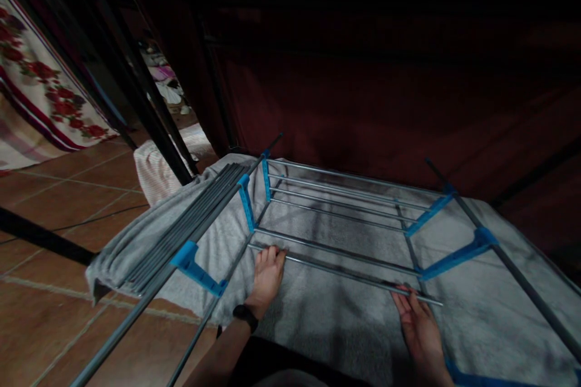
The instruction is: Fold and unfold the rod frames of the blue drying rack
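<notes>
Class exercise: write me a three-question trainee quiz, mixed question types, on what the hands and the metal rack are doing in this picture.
1. True or false: both hands touch the same thin grey metal rod.
2. What does the grey metal rack with blue plastic brackets lie on? A) bare tiles B) a grey towel-like cloth C) a wooden table
3. What is worn on the left wrist?

Key:
1. True: left hand and right hand each hold an end.
2. B, the grey towel-like cloth.
3. A black wristband.

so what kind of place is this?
Probably a dim room in a home: brown tiled floor, floral red-and-white cloth hanging at left, and both hands on a grey metal shelf rack with blue plastic connectors laid on a grey blanket.
</notes>
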Demonstrator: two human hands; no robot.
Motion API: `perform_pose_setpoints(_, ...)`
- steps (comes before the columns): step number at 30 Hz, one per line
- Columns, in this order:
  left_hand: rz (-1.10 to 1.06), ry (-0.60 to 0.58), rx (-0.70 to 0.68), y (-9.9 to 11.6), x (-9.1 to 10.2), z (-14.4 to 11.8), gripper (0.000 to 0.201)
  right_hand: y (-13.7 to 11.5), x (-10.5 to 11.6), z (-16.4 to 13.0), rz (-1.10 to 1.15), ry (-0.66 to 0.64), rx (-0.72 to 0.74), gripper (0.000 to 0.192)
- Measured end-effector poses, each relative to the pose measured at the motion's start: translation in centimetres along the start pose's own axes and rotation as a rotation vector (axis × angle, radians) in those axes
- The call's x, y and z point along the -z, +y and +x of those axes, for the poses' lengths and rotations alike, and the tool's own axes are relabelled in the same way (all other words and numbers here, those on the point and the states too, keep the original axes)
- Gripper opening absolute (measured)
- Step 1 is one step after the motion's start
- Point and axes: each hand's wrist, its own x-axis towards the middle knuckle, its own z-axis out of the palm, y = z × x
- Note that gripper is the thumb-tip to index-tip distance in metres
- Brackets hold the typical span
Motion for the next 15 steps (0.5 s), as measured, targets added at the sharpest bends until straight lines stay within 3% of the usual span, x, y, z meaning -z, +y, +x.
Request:
perform_pose_setpoints(6,-0.064,0.049,0.023,-1.2,-1.0,-0.2,0.032,-0.3,-0.3,-0.2,-0.002,0.012,-0.012,0.03)
perform_pose_setpoints(10,-0.194,0.071,0.2,-1.5,-1.6,-0.4,0.032,-0.4,-0.6,-0.3,0.034,0.016,-0.023,0.033)
perform_pose_setpoints(15,-0.782,0.091,0.497,-0.6,-1.3,0.8,0.029,-0.4,-0.5,0.0,0.034,0.009,-0.064,0.029)
